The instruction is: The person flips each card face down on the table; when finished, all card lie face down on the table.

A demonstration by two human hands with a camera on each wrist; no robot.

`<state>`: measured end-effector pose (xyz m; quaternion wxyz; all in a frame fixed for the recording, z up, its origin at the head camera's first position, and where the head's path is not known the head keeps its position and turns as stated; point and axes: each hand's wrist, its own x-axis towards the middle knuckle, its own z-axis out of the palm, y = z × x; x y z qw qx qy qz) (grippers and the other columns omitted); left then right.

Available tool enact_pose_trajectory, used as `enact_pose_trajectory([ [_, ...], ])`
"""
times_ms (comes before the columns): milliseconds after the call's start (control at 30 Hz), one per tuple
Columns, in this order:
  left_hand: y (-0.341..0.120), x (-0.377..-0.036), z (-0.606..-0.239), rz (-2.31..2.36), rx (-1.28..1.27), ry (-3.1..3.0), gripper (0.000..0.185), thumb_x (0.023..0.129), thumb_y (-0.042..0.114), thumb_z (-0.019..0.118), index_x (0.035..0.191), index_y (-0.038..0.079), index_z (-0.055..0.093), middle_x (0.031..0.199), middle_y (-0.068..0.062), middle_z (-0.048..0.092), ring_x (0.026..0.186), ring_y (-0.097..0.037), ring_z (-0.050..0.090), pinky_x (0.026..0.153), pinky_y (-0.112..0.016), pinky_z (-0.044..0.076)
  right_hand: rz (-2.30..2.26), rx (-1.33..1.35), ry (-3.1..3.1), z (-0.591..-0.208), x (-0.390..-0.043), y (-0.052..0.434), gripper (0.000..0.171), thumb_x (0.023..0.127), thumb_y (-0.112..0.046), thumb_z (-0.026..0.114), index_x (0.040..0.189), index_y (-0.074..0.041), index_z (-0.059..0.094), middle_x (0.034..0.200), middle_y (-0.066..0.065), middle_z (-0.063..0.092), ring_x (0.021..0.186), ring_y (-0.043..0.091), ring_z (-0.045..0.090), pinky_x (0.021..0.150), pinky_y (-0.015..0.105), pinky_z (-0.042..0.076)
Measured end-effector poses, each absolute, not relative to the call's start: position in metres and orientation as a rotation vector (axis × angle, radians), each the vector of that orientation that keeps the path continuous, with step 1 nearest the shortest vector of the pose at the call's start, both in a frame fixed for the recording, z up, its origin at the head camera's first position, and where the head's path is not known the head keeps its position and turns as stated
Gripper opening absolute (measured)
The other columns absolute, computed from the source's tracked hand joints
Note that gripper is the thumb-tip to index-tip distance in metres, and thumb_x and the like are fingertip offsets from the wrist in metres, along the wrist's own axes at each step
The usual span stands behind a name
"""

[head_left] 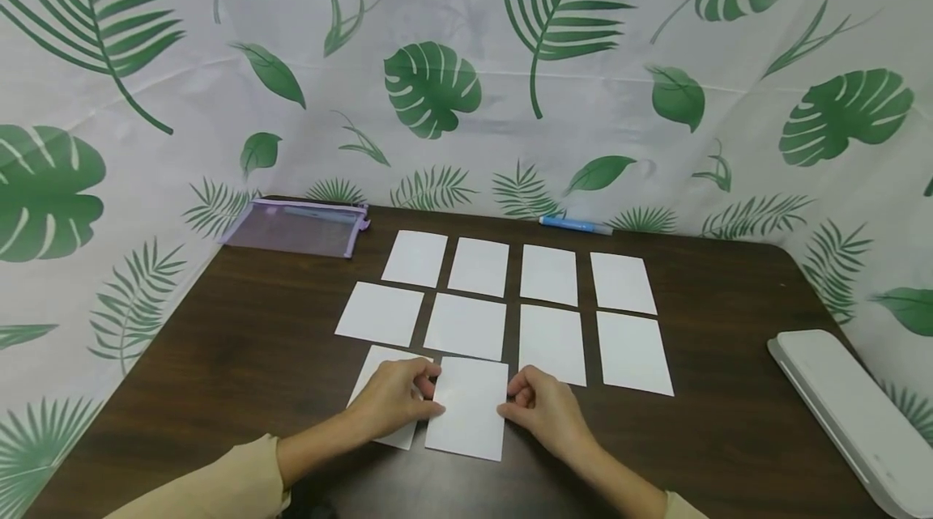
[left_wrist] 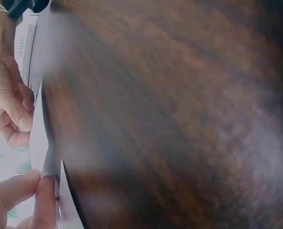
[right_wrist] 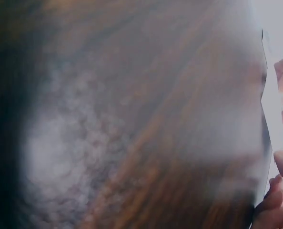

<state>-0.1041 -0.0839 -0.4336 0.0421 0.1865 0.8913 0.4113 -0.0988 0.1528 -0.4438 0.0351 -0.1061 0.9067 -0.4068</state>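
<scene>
A blank white card (head_left: pixel 470 410) is near the front of the dark table, between the two hands. My left hand (head_left: pixel 397 393) pinches its left edge between thumb and fingers. On the opposite edge, my right hand (head_left: pixel 547 410) pinches the card with thumb and fingertips. In the left wrist view the card (left_wrist: pixel 39 140) appears nearly edge-on, slightly bent and a little off the tabletop. Another white card (head_left: pixel 375 361) lies below my left hand, which partly hides it. Only part of the right hand (right_wrist: pixel 277 200) shows in the right wrist view.
Behind the hands, several white cards (head_left: pixel 464 326) lie in two rows. A purple-edged mesh pouch (head_left: pixel 291 229) rests at the back left, and a blue marker (head_left: pixel 576 225) at the back edge. To the right is a white elongated device (head_left: pixel 853 414). A leaf-print cloth (head_left: pixel 452 171) hangs behind.
</scene>
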Motion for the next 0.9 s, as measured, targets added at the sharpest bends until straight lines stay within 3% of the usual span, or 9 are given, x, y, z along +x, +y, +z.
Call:
enact_pose_trajectory([
  [333, -0.0837, -0.1051, -0.43, 1.143, 0.609, 2.753, 0.037, 0.068, 0.007, 0.082, 0.099, -0.004, 0.065, 0.07, 0.002, 0.061, 0.058, -0.001, 0.048, 0.052, -0.018, 0.041, -0.989, -0.381, 2.908, -0.4432, -0.0962, 0.1516, 0.026, 0.069, -0.019, 0.081, 0.077, -0.017, 0.057, 0.058, -0.013, 0.043, 0.05, 0.0, 0.035, 0.044, 0.019, 0.028],
  [900, -0.0821, -0.1085, -0.4289, 0.966, 0.699, 2.817, 0.036, 0.069, 0.007, 0.081, 0.099, -0.004, 0.064, 0.065, 0.004, 0.062, 0.057, -0.004, 0.05, 0.051, -0.019, 0.041, -0.923, -0.485, 2.905, -0.4445, -0.1026, 0.1505, 0.027, 0.07, -0.017, 0.081, 0.078, -0.015, 0.055, 0.057, -0.011, 0.043, 0.049, 0.001, 0.035, 0.044, 0.019, 0.029],
])
